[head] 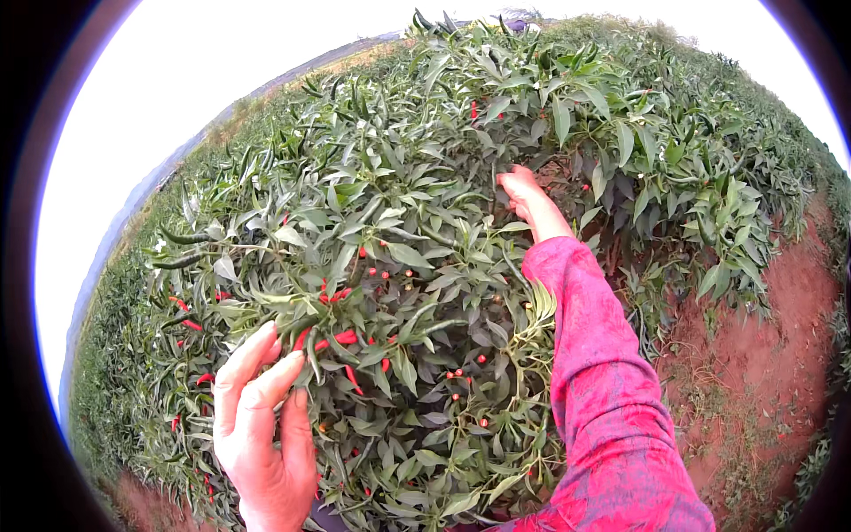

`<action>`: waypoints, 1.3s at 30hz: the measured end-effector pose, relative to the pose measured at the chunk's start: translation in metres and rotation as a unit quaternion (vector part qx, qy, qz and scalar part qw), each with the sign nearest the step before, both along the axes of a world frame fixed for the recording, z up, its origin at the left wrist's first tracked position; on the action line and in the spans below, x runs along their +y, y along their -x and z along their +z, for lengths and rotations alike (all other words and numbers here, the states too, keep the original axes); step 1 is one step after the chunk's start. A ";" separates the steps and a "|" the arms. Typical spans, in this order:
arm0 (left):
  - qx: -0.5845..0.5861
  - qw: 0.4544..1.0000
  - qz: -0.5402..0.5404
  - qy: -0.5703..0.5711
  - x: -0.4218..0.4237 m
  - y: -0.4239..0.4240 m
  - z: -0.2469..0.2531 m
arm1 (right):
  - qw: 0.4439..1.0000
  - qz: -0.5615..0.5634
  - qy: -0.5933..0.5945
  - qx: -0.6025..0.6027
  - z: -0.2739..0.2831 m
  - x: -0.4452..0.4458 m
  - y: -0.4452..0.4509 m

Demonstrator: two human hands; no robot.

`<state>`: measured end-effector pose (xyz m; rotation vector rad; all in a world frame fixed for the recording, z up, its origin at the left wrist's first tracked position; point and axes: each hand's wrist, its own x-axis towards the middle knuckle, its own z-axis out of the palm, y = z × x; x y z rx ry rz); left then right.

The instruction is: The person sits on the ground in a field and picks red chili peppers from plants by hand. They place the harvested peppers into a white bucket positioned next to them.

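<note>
My left hand (266, 425) is at the lower left, fingers apart and slightly curled, its fingertips against the leaves of a chilli pepper plant (425, 253). Red chilli peppers (344, 338) hang just right of those fingertips, with green chilli peppers (185, 261) further up and left. My right hand (522, 189) reaches forward into the foliage at upper centre, the arm in a pink patterned sleeve. Its fingertips are partly lost among leaves, so whether they hold anything cannot be told. Small round red ends (455, 374) show in the foliage between the arms.
Dense rows of pepper plants (698, 100) spread ahead and to both sides. Reddish bare soil (784, 319) lies at the right, with some more at the lower left. Distant hills stand on the left horizon under a bright sky.
</note>
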<state>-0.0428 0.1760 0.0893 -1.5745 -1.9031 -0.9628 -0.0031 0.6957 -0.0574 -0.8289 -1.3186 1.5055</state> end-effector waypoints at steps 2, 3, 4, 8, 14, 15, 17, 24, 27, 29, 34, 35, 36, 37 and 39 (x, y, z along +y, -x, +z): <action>-0.035 0.996 -0.064 0.058 -0.007 -0.015 0.027 | 0.994 0.072 -0.047 -0.067 0.005 -0.070 0.038; -0.060 0.989 -0.119 0.067 0.003 -0.006 0.021 | 0.992 0.050 -0.062 -0.095 0.012 -0.100 0.027; -0.136 0.973 -0.179 0.045 0.021 -0.005 0.021 | 0.994 0.037 -0.102 -0.014 0.008 -0.102 0.018; -0.513 0.808 -0.246 0.153 0.079 0.013 0.000 | 0.976 0.058 -0.205 -0.048 -0.018 -0.147 -0.016; -0.579 0.770 -0.241 0.120 0.135 0.035 -0.068 | 0.948 -0.056 -0.314 0.008 -0.056 -0.215 -0.031; -0.584 0.768 -0.263 0.020 0.133 0.031 -0.081 | 0.980 0.038 -0.185 0.067 -0.051 -0.228 -0.029; -0.593 0.747 -0.296 0.056 0.131 0.052 -0.097 | 0.964 0.013 -0.255 -0.069 -0.036 -0.260 -0.038; -0.681 0.656 -0.326 0.005 0.125 0.053 -0.104 | 0.842 0.042 -0.442 -0.307 -0.005 -0.289 -0.079; -0.709 0.648 -0.277 -0.035 0.123 0.039 -0.108 | 0.780 0.074 -0.488 -0.385 0.000 -0.276 -0.105; -0.726 0.629 -0.271 -0.060 0.121 0.048 -0.131 | 0.825 0.057 -0.482 -0.289 0.025 -0.280 -0.124; -0.751 0.595 -0.269 -0.092 0.122 0.032 -0.142 | 0.912 0.069 -0.365 -0.176 0.110 -0.321 -0.161; -0.757 0.586 -0.272 -0.098 0.118 0.034 -0.142 | 0.894 0.134 -0.377 -0.199 0.120 -0.336 -0.157; -0.762 0.574 -0.281 -0.101 0.118 0.033 -0.141 | 0.847 0.119 -0.458 -0.241 0.124 -0.346 -0.151; -0.771 0.566 -0.278 -0.092 0.119 0.034 -0.141 | 0.791 0.102 -0.534 -0.280 0.126 -0.353 -0.144; -0.787 0.550 -0.270 -0.079 0.117 0.039 -0.143 | 0.739 0.059 -0.609 -0.283 0.100 -0.341 -0.120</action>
